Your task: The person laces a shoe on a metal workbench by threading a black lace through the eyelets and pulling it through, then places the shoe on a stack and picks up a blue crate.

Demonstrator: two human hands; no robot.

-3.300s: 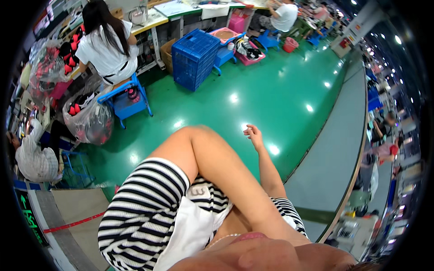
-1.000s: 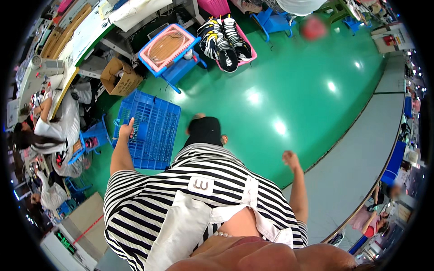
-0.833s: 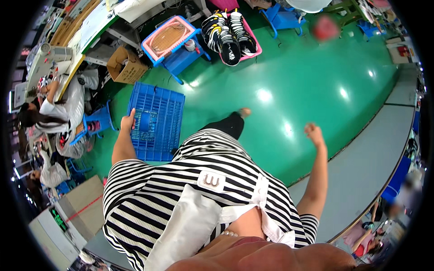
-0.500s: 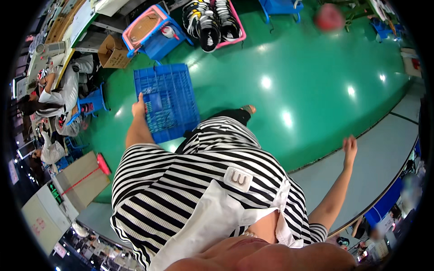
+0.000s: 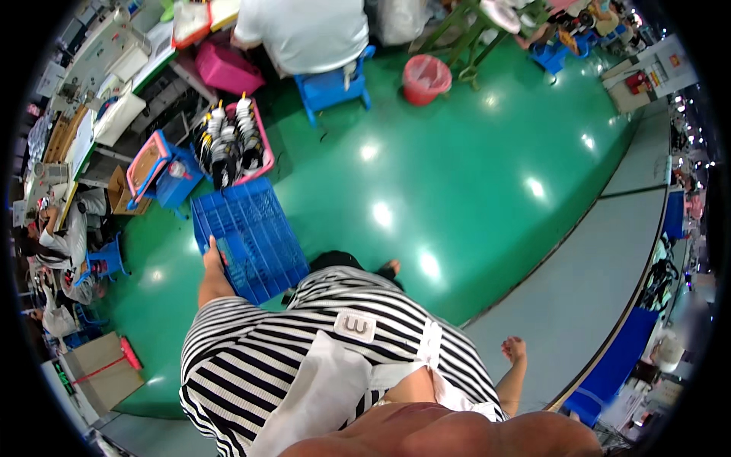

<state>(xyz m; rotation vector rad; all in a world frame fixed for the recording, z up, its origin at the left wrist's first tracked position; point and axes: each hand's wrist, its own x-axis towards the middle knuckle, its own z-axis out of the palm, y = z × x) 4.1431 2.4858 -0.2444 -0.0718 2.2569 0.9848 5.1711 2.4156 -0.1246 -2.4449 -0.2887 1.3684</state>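
Note:
My left hand [image 5: 214,255] is closed round the near left edge of a blue plastic crate [image 5: 263,247]. The crate hangs beside my left leg above the green floor, its latticed side turned up. Its far edge is close to a pink bin [image 5: 263,145] packed with black and white shoe parts. Out to my right, my right hand [image 5: 515,349] swings away from my body with nothing in it. Its fingers are loosely bent and a little apart.
A blue stool [image 5: 171,183] with a pink-rimmed tray stands left of the pink bin. Ahead, a person in a white top [image 5: 304,34] sits on a blue chair [image 5: 333,90]. A red bucket [image 5: 426,80] stands farther right. A grey floor strip [image 5: 563,282] curves along the right.
I have moved forward over the floor. The pink bin is nearer, and the seated person and blue chair have come into view. The crate stays in my left hand; my right arm has swung lower.

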